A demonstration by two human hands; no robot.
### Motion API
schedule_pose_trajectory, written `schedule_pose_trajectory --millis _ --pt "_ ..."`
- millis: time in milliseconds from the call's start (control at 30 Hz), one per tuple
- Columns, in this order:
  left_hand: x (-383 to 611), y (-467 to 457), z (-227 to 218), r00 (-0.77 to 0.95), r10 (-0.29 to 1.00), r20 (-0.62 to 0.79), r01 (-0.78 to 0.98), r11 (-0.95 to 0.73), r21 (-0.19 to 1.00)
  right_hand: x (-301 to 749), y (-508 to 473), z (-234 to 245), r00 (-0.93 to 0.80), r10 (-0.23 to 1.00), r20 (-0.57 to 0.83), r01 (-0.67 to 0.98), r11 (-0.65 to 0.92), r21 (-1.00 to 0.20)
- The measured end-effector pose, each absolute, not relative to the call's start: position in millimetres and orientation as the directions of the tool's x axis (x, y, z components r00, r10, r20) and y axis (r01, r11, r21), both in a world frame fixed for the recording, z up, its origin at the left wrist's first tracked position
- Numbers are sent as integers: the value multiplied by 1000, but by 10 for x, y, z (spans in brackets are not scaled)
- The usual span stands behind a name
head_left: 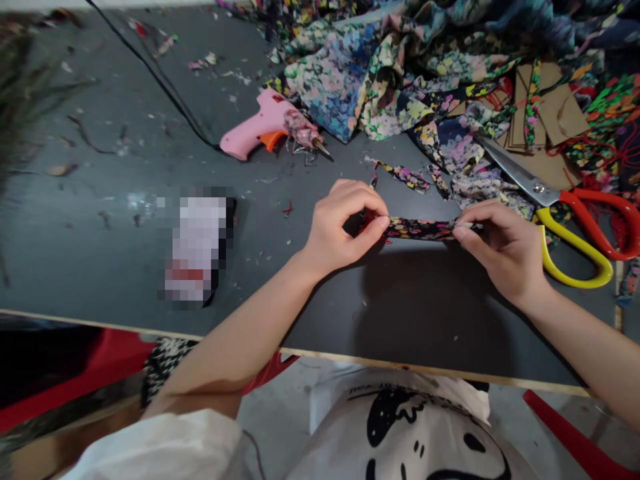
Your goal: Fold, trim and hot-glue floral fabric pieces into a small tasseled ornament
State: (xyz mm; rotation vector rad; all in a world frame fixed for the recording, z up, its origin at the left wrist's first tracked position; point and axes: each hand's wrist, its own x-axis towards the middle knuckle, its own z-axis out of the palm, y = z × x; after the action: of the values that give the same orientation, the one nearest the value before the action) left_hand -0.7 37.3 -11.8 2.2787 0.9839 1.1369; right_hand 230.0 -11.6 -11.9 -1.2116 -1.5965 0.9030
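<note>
Fabric strip [421,229]: narrow, dark w/ small multicolor floral print. Position: btwn the hands, over the front half of the desk [430,307], approx. parallel to the front edge. Clearance to desk surface: can't tell.

L hand [345,223]: thumb & index finger pinch the strip's L end. R hand [507,250]: thumb & fingertips grip the R end. Strip spans the gap fairly straight.

Scissors [539,189]: R of the R hand, 1 red & 1 yellow handle; yellow handle is just beside that hand. Blades point to the far edge, angled L.

Glue gun [255,130]: pink, w/ orange trigger; lies btwn L hand & far edge, nozzle pointing R. Black cord [145,63] runs from its grip to the far edge.

Phone [197,250]: L of the L hand, nearer the front edge; screen pixelated, content n/a.

Floral cloth [340,80]: heaped along the far edge, center to R. Cardboard pcs [563,113]: stacked amid the cloth, R side. Loose scraps [407,177]: btwn cloth & strip.
</note>
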Motion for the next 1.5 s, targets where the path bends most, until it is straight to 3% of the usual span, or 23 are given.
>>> schedule_pose_trajectory --millis 333,500,867,1000,1200,1333,1500 --pt "-13 330 -109 327 822 467 404 -568 717 2321 -106 -141 -134 967 219 296 250 -922" --pt "10 327 -117 355 797 488 329 -595 733 2326 -101 -147 -119 966 229 326 256 -910" --pt "89 231 -42 481 676 558 358 -732 579 2289 -116 -97 -245 924 294 300 360 -883" --pt "99 209 -22 410 717 564 288 -689 666 2285 -114 -86 -277 916 291 273 365 -890" --pt "151 158 8 520 792 320 183 -469 864 2305 -121 -16 -325 931 165 247 252 -936" --pt "172 132 26 568 768 296 162 -456 875 2313 -125 -10 -396 911 118 272 239 -932" --pt "165 137 6 541 793 281 184 -437 880 2311 -122 -19 -362 924 120 286 232 -930"
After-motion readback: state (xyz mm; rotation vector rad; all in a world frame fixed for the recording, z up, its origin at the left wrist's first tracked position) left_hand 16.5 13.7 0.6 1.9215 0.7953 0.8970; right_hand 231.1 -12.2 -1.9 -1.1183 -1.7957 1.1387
